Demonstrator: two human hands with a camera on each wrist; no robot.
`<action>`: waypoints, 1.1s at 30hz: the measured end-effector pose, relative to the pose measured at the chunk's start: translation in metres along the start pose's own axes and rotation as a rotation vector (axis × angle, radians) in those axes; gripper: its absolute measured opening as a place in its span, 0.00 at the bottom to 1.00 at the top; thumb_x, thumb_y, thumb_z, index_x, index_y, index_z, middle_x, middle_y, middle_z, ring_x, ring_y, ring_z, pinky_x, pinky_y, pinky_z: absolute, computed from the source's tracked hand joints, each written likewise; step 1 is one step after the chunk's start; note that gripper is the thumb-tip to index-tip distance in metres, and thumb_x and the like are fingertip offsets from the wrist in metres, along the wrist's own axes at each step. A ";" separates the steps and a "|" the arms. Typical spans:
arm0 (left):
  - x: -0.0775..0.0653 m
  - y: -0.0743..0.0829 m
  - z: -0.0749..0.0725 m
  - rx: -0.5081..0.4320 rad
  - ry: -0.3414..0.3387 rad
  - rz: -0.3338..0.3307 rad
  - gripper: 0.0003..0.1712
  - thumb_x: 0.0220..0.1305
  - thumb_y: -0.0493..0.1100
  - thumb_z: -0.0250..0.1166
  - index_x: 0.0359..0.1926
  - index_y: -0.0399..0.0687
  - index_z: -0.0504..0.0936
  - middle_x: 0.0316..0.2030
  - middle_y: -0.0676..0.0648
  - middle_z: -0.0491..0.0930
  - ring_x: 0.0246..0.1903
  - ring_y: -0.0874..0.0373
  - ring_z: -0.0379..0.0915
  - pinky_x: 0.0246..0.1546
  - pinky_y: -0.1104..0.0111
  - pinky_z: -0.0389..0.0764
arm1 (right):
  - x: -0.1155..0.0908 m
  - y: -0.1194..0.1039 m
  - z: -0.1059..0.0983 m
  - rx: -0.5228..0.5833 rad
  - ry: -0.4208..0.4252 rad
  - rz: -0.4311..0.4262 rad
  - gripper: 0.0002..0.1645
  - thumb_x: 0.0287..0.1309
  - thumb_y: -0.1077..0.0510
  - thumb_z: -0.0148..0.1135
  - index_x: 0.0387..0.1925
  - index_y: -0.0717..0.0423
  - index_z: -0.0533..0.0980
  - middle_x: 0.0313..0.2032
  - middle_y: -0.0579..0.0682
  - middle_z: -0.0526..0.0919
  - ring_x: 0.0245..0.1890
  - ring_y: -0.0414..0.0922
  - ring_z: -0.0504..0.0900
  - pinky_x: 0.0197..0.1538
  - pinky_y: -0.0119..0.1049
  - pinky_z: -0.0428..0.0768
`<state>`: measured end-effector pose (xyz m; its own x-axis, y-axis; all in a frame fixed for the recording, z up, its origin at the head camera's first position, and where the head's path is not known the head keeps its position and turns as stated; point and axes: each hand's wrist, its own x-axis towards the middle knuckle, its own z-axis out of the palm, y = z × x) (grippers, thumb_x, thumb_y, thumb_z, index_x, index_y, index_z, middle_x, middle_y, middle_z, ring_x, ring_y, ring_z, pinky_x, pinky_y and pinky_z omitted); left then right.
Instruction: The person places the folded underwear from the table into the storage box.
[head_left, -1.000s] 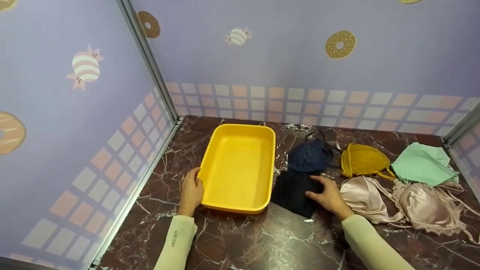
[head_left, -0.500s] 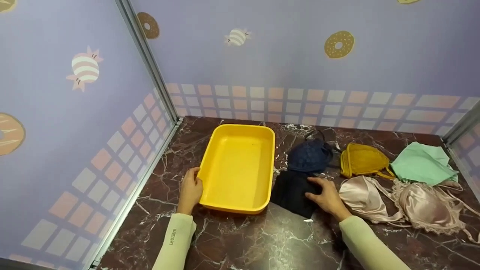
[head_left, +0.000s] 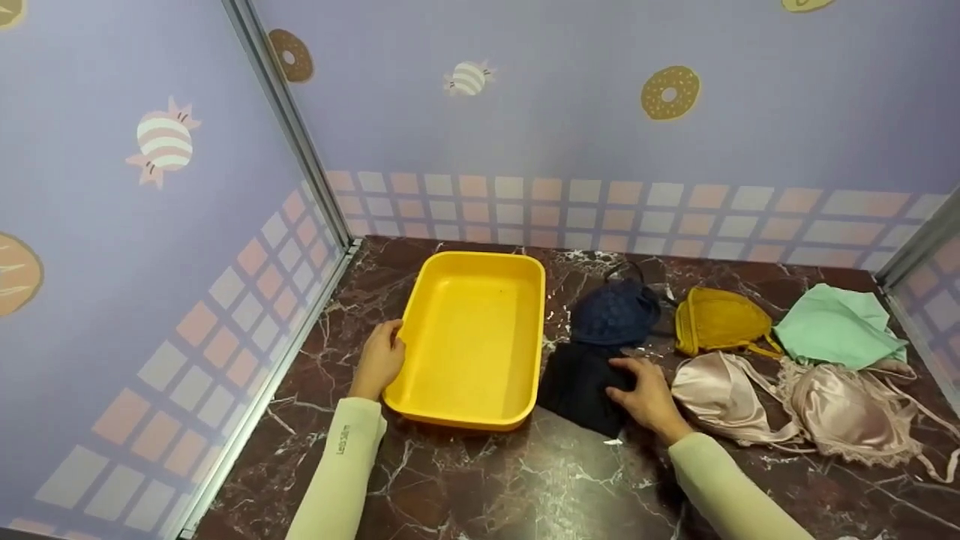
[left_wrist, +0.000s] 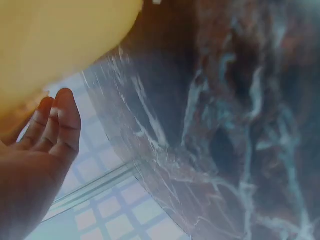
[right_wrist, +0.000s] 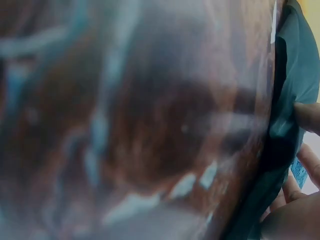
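Observation:
In the head view a yellow plastic tray lies on the marbled table. My left hand is at its left rim, the thumb overlapping the edge. The left wrist view shows the left fingers fairly straight, just off the tray's yellow wall. To the tray's right lies a folded black garment. My right hand grips its right side between thumb and bent fingers. In the right wrist view the thumb presses on the dark cloth; the other fingertips are partly hidden.
A navy bra lies directly behind the black garment. Further right are a mustard bra, a mint-green garment and two pale pink satin bras, the nearer one close to my right hand. Patterned panels wall in the table.
My left hand has shifted slightly back along the tray's rim, so the near-left corner shows more. The right hand stays at the black garment. The head view has tilted a little.

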<state>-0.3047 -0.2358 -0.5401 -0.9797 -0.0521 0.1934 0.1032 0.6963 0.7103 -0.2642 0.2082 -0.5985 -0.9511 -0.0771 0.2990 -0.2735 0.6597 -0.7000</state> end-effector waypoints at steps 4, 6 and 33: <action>0.009 -0.002 -0.003 -0.037 -0.052 -0.007 0.21 0.67 0.34 0.52 0.60 0.33 0.71 0.52 0.37 0.72 0.48 0.46 0.70 0.50 0.55 0.70 | 0.000 -0.002 0.002 -0.007 0.006 0.016 0.28 0.38 0.66 0.74 0.48 0.60 0.79 0.45 0.62 0.77 0.48 0.61 0.70 0.52 0.51 0.66; 0.011 -0.004 -0.004 -0.067 -0.077 -0.010 0.21 0.68 0.33 0.52 0.61 0.33 0.70 0.52 0.37 0.72 0.48 0.46 0.70 0.49 0.54 0.71 | -0.001 -0.004 0.003 -0.010 0.003 0.025 0.28 0.38 0.67 0.73 0.48 0.60 0.79 0.44 0.61 0.77 0.48 0.61 0.71 0.52 0.51 0.66; 0.013 -0.009 -0.009 -0.128 -0.151 -0.052 0.23 0.69 0.33 0.52 0.64 0.41 0.68 0.52 0.39 0.74 0.48 0.47 0.71 0.49 0.54 0.71 | 0.008 -0.009 -0.004 0.100 -0.052 0.126 0.27 0.41 0.71 0.67 0.49 0.58 0.77 0.44 0.63 0.80 0.48 0.57 0.76 0.51 0.51 0.70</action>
<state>-0.3168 -0.2487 -0.5378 -0.9980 0.0289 0.0571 0.0630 0.5986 0.7985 -0.2683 0.2044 -0.5873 -0.9843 -0.0388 0.1723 -0.1618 0.5893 -0.7916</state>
